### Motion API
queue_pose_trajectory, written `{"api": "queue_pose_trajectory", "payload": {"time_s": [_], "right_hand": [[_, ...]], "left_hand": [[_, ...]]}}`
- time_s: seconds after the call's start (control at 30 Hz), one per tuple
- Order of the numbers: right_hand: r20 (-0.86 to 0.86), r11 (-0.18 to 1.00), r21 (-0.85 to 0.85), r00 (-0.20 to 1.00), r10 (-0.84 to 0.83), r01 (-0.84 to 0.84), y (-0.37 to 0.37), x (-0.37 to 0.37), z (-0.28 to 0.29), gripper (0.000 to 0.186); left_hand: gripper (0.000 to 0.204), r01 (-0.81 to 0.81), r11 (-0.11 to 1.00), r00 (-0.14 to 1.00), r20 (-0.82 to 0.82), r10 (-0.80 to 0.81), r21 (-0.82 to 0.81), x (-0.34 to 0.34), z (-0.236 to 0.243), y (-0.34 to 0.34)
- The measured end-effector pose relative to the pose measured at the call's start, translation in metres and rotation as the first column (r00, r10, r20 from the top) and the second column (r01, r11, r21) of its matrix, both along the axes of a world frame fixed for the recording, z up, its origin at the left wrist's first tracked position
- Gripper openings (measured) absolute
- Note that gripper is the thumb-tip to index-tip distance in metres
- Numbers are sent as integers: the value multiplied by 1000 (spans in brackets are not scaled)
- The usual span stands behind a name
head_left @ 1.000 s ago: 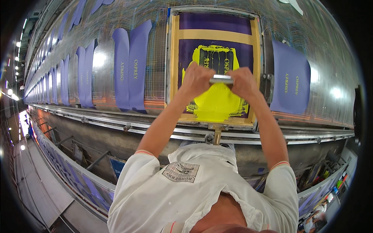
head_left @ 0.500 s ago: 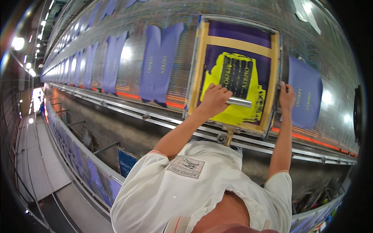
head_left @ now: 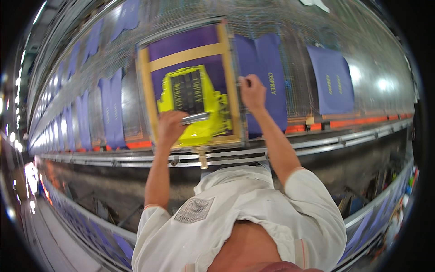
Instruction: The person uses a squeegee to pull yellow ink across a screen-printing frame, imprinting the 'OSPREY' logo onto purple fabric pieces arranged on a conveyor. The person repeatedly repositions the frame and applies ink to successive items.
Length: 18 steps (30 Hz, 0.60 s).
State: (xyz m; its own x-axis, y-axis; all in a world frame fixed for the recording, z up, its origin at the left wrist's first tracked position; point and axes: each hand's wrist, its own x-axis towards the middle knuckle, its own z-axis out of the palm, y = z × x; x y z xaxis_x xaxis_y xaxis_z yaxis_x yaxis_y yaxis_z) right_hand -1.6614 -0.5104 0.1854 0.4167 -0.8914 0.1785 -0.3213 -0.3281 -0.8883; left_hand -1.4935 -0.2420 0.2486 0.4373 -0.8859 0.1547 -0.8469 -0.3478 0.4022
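Note:
A rectangular printing screen (head_left: 228, 72) lies on the long table in front of me, with tan tape along its edges and across its dark purple mesh. Bright yellow-green ink (head_left: 195, 135) is spread around a dark patch of lettering in its middle. My left hand (head_left: 170, 128) is closed around one end of a squeegee (head_left: 195, 118) with a silver metal bar, low on the inked area. At the frame's right side, my right hand (head_left: 253, 93) is curled closed on its edge. Beside that hand lies a purple fabric piece (head_left: 270, 68) with pale lettering, partly hidden by the frame.
Another printed purple piece (head_left: 333, 81) lies farther right; several more (head_left: 113, 109) run down the table to the left. A metal rail (head_left: 317, 147) follows the near edge, with a brass-coloured bracket (head_left: 202, 158) below the screen. Something white (head_left: 316, 4) sits at the far edge.
The screen has moved left along the table with both hands, and my view has turned. A purple piece now shows directly right of the frame. The squeegee stays low on the ink.

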Motion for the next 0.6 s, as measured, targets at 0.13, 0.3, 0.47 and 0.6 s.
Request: {"api": "queue_pose_trajectory", "payload": {"time_s": [0.13,0.3,0.47,0.6], "right_hand": [[-26,988,153,999,23,-18,45,42,11,28],[-88,963,267,995,45,-20,52,51,10,26],[-38,990,139,999,-27,32,54,58,-8,24],[-131,978,210,991,10,18,51,60,-12,22]], "left_hand": [[21,-5,992,999,40,1,125,45,9,41],[20,24,984,1000,9,-26,178,60,6,47],[21,86,983,996,5,-89,164,66,0,37],[28,74,963,997,-43,-65,259,66,4,31]]}}
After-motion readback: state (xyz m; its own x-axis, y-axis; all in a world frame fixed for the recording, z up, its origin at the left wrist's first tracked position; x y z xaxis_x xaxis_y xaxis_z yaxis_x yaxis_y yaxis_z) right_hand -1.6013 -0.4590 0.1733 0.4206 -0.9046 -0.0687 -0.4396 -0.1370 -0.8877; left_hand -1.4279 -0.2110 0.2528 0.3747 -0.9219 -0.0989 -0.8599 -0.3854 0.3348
